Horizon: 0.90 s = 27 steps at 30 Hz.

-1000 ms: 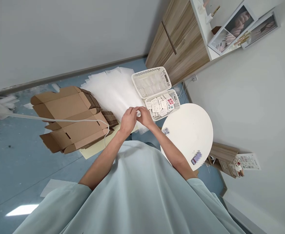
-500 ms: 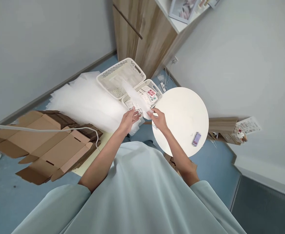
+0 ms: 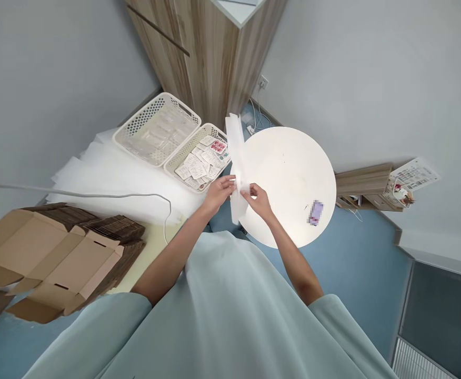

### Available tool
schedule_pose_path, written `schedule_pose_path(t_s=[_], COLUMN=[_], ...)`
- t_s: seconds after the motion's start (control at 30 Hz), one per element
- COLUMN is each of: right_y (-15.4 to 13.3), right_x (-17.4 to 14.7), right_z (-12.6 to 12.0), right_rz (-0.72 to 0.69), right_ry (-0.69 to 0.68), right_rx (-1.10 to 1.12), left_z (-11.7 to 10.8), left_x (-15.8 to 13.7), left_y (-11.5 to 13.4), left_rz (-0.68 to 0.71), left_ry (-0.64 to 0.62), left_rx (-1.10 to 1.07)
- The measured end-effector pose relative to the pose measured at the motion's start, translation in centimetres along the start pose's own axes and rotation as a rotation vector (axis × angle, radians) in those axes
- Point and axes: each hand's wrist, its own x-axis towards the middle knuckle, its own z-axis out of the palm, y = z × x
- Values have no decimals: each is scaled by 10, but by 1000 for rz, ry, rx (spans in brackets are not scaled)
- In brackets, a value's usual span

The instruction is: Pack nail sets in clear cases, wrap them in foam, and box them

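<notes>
A thin white foam sheet (image 3: 236,145), folded into a long narrow strip, hangs between my hands over the left edge of a round white table (image 3: 293,173). My left hand (image 3: 218,195) reaches in from the left, its fingertips closed on the middle of the sheet. From the right, my right hand (image 3: 259,201) pinches the sheet between thumb and fingers, close to the left fingertips. Beyond my left hand stands a white basket (image 3: 177,176) of printed cards (image 3: 199,163). A second white basket (image 3: 136,150) beside it contains clear plastic pieces (image 3: 163,131).
White foam sheets (image 3: 96,173) are piled at left. Flattened cardboard boxes (image 3: 64,258) lie nearer me, below a pale cable (image 3: 128,195). A wooden cabinet (image 3: 202,58) stands behind the baskets. On the table is a blurred purple item (image 3: 316,213). A low shelf (image 3: 367,184) is at right.
The foam sheet has swung from over the card basket to the table's left edge and hangs more upright. My left hand has moved onto it. The view has shifted to the right.
</notes>
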Motion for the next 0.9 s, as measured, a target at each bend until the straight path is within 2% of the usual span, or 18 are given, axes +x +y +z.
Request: schedule_pose_path(t_s=[0.13, 0.33, 0.47, 0.63, 0.9], right_y=[16, 38, 53, 69, 103], right_x=[5, 5, -1, -11, -31], right_z=[-12, -31, -38, -45, -64], right_rz=[59, 76, 131, 209, 247], right_ry=[92, 100, 136, 247, 292], right_rx=[-37, -68, -4, 100, 83], left_z=[15, 34, 48, 65, 90], left_x=[4, 7, 6, 2, 5], left_y=[-9, -21, -31, -39, -64], left_rz=[24, 25, 9, -9, -4], left_ry=[26, 119, 141, 178, 250], left_rx=[112, 153, 166, 243, 400])
